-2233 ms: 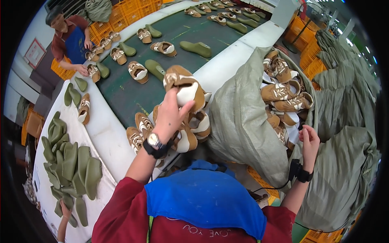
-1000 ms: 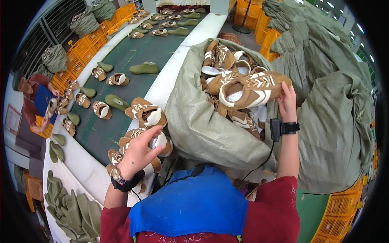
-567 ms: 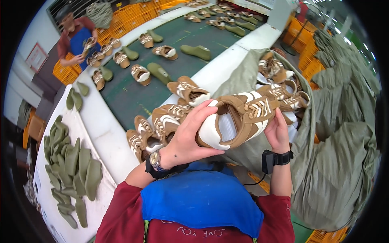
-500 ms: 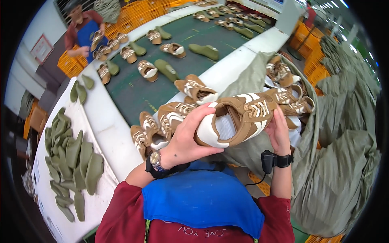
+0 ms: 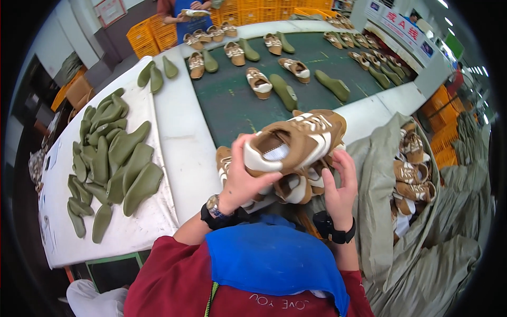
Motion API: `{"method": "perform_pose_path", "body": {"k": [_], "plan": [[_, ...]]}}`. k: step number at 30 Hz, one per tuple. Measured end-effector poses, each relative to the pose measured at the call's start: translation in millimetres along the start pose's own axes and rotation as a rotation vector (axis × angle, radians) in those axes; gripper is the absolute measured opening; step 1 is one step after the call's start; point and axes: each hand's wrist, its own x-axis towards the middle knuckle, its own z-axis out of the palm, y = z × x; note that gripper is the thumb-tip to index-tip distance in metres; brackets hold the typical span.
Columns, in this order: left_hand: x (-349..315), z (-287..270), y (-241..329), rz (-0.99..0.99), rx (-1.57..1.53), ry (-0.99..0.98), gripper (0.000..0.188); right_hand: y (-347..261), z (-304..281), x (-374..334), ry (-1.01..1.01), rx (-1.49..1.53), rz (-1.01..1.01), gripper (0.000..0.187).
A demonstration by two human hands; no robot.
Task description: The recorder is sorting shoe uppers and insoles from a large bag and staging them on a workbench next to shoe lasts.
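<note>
My left hand [image 5: 240, 179] grips a brown and white lace-up shoe [image 5: 311, 140] by its pale heel, thumb low on the near side. The shoe is held above the table edge, its toe pointing right and away, with white lining showing inside the opening. Just below the toe, my right hand [image 5: 340, 193] is open, thumb and fingers apart, with nothing between them. More brown and white shoes [image 5: 296, 190] lie behind and under the held one, partly hidden by it and by my hands.
Green shoe lasts [image 5: 132, 164] are heaped on a white-covered table at left. Shoes and lasts stand on the green conveyor belt [image 5: 222, 113] ahead. At right, a large grey-green sack [image 5: 369, 211] holds several shoes. A co-worker [image 5: 193, 16] holds a shoe across the belt, near orange crates [image 5: 145, 39].
My view has turned left. The right hand has let go of the shoe's toe and dropped below it, while the left keeps its hold on the heel.
</note>
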Motion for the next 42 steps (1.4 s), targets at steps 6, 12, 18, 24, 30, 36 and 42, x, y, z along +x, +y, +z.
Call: {"method": "perform_pose_path", "body": {"k": [6, 12, 18, 24, 30, 36, 42], "plan": [[-12, -118, -40, -0.765, -1.375, 0.137, 0.069, -6, 39, -21, -0.033, 0.170, 0.215, 0.023], [-39, -161, -52, -0.741, -1.560, 0.209, 0.071, -18, 82, -31, -0.172, 0.128, 0.260, 0.020], [-52, -174, -51, -0.742, -1.256, 0.357, 0.061, -42, 127, -20, -0.254, 0.012, 0.056, 0.015], [-61, -131, -17, -0.114, 0.363, 0.172, 0.071, -65, 157, -30, -0.558, 0.112, -0.086, 0.038], [-71, -111, -29, 0.134, 0.575, 0.139, 0.070, -61, 156, -30, -0.658, -0.002, -0.111, 0.043], [-59, -132, -26, 0.163, 0.422, -0.018, 0.066, -49, 130, -31, -0.644, 0.075, 0.102, 0.019], [-76, -292, -156, -0.478, 1.560, 0.150, 0.079, -45, 86, -16, -0.520, -0.019, -0.033, 0.030]]}}
